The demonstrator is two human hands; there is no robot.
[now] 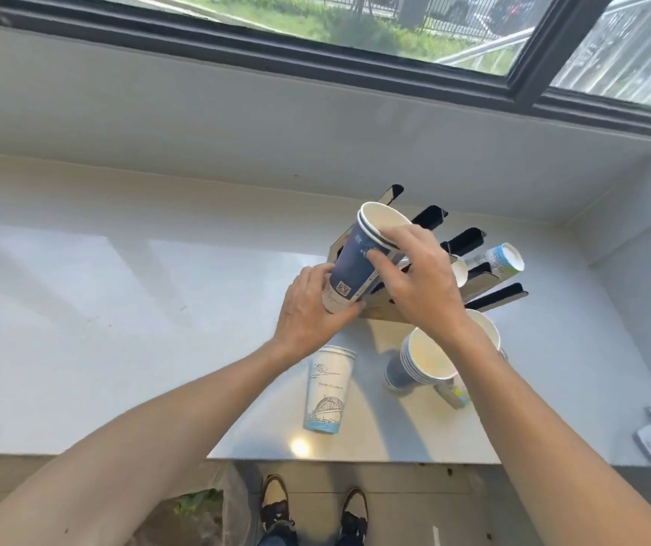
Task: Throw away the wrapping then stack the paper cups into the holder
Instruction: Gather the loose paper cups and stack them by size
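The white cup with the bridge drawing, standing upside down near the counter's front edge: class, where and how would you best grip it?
Grip the white cup around its mid-wall, coming from above or the near side. Its closed base faces up and it stands apart from the stacked cups.

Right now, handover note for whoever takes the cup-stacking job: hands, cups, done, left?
Left hand grips the base of the dark blue cups; right hand holds them near the rim, tilted at the holder.
On the counter: an upside-down white cup stack and a blue stack lying near the holder. A light cup already sits in a right slot.
No wrapping visible on the counter.
Left: seat the held cups, then load both remaining stacks.
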